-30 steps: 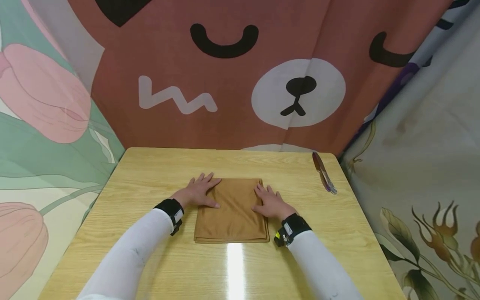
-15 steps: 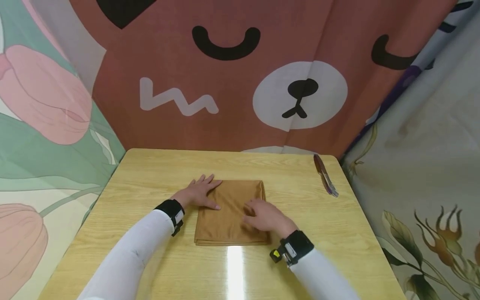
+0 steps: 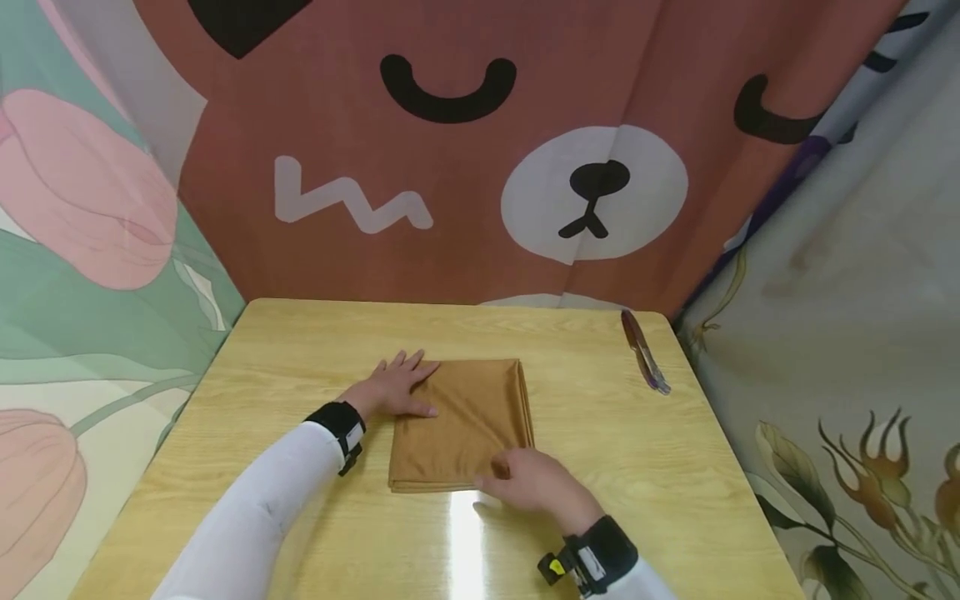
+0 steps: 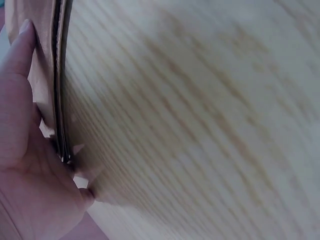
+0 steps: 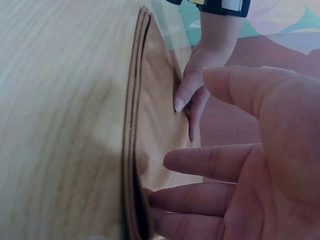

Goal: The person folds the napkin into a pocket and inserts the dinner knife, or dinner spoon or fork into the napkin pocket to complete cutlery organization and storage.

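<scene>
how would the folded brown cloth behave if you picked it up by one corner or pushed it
The folded brown cloth would probably droop and start unfolding, since its thin layers already part at the edge. It looks likely to ripple when pushed, given the soft creases on top. Its smooth sheen suggests it may slide on the table.

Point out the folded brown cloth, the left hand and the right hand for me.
Folded brown cloth (image 3: 463, 417): head view, middle of its top face.
Left hand (image 3: 390, 388): head view, back of the hand.
Right hand (image 3: 538, 483): head view, back of the hand.
</scene>
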The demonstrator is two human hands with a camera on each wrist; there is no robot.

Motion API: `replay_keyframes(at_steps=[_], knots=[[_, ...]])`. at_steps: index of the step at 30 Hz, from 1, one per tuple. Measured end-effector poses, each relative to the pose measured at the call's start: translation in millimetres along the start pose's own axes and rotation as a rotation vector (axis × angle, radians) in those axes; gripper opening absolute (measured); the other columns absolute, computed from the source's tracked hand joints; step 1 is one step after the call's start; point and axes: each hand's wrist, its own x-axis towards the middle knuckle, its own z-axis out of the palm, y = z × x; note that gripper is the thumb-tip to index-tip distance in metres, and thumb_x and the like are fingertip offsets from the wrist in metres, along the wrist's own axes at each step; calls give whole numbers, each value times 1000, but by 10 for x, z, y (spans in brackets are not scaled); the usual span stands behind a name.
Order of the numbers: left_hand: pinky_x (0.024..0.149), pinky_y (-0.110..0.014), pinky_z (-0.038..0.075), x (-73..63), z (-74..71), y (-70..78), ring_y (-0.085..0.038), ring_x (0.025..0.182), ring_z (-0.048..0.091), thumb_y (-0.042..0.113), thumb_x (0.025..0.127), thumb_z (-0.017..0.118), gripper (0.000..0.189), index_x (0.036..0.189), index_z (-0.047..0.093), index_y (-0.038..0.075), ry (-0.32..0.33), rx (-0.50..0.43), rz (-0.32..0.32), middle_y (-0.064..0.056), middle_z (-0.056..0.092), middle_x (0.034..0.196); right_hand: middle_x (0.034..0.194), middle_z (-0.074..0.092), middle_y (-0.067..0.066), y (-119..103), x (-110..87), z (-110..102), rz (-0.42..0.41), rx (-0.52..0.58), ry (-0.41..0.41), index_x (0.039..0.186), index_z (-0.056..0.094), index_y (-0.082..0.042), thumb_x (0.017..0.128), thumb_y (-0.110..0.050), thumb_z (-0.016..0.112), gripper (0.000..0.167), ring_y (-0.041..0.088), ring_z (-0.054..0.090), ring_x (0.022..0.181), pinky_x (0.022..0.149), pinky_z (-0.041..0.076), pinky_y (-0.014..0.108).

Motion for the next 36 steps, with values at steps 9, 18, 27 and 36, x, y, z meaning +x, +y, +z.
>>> replay_keyframes(at_steps=[9,18,27,36], knots=[[122,-73,13,-64,57,-124,-50,158,10,64,94,63,82,162,33,30,101,-10,42,-19,18,172,137,66,19,86,-32,106,-33,-18,47,136,65,-7,95,-60,62,67,39,65,123,102,52,56],[120,-75,16,-164,71,-205,-51,158,12,56,99,60,65,156,46,29,150,-30,34,-20,22,171,130,70,17,240,30,107,17,-55,117,132,67,-6,95,-57,64,63,37,68,114,95,55,55],[118,-75,21,-235,155,-318,-49,158,13,57,99,59,60,153,51,32,178,-19,33,-19,25,170,146,61,18,372,177,-55,83,-41,119,136,66,-4,96,-56,64,66,35,65,125,102,53,52],[118,-75,22,-349,148,-279,-50,157,16,56,97,65,60,149,57,26,203,-24,48,-19,30,168,104,76,12,468,352,-196,83,-116,169,111,73,-8,95,-56,66,51,26,67,80,87,53,50]])
